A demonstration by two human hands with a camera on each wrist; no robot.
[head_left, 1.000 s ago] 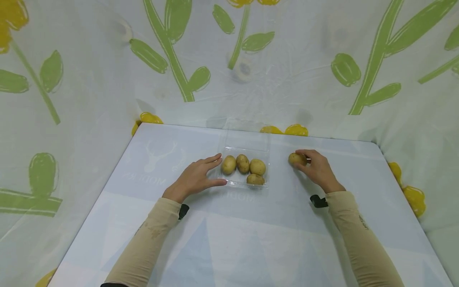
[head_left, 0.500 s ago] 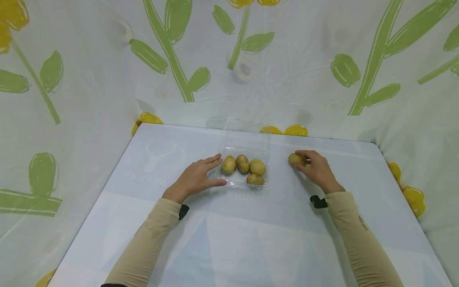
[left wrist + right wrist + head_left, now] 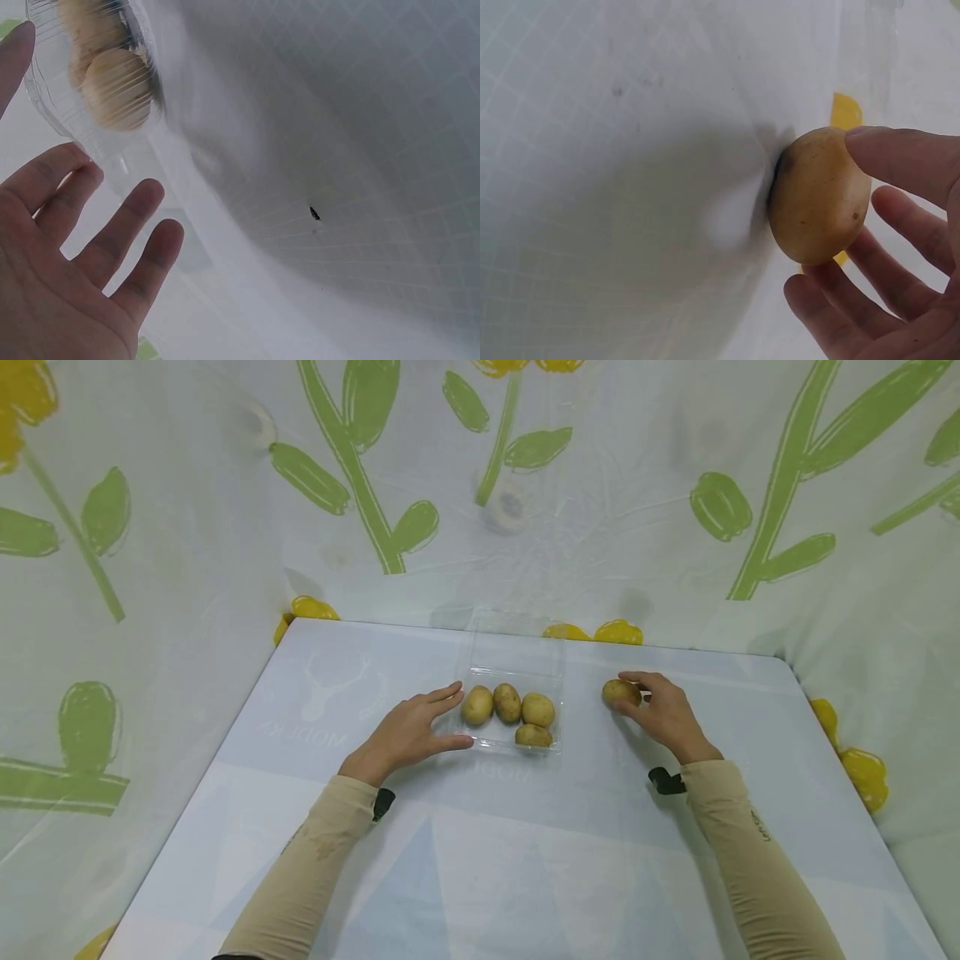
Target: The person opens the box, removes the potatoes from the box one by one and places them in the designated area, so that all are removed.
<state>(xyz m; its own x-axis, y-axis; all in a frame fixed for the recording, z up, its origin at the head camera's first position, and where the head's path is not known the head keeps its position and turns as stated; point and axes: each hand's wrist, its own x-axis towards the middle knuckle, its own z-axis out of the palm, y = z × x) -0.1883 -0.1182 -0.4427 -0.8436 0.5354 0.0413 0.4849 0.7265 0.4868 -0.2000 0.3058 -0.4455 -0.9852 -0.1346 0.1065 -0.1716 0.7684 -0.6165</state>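
Right hand, fingers curled around loose potato on desk, at 3 o'clock of clear tray. Left hand, fingers spread, touching tray edge. Risks: round potato rolling from light grip; light tray sliding.

Yellow-brown potatoes, clear plastic tray, pale blue tablecloth, white backdrop with green-and-yellow flowers, beige sleeves

Pale blue tablecloth before me, faint deer print near far left corner. Floral sheet hung past far edge and both sides: green stems, yellow blooms at far edge. Round ring shape showing through sheet, straight ahead of me.
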